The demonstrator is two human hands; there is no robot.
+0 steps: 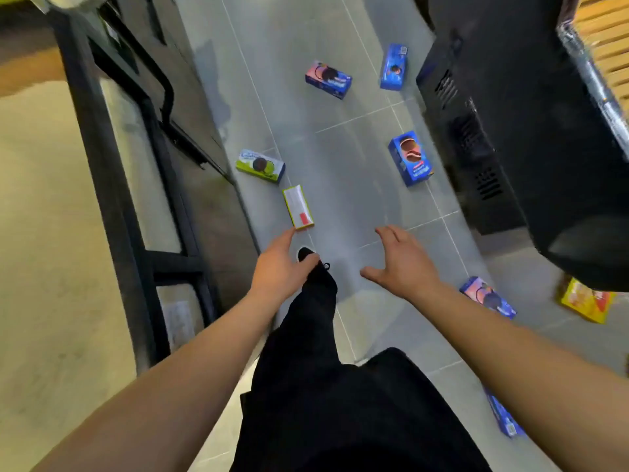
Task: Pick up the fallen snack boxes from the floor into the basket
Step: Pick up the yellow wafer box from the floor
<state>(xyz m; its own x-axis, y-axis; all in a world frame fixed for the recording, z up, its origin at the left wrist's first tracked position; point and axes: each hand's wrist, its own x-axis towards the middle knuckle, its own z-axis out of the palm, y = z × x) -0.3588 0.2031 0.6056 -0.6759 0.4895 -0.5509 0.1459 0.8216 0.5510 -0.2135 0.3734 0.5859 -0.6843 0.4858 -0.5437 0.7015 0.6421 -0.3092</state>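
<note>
Just beyond the left hand, the face-down green-edged snack box looks light, stiff cardboard. Pinch its long sides. Both hands, left and right hand, are spread and empty.

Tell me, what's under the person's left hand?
Under the left hand shows a black shoe and grey tiled floor. A white-faced box lies just beyond its fingertips. The hand covers whatever lies directly beneath.

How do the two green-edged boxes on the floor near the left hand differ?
The farther green box shows its printed front with a dark cookie; the nearer box shows a pale panel with a red patch. The farther lies crosswise, by the dark cabinet base; the nearer points up the aisle, just beyond the left hand. Both lie flat on the floor.
</note>
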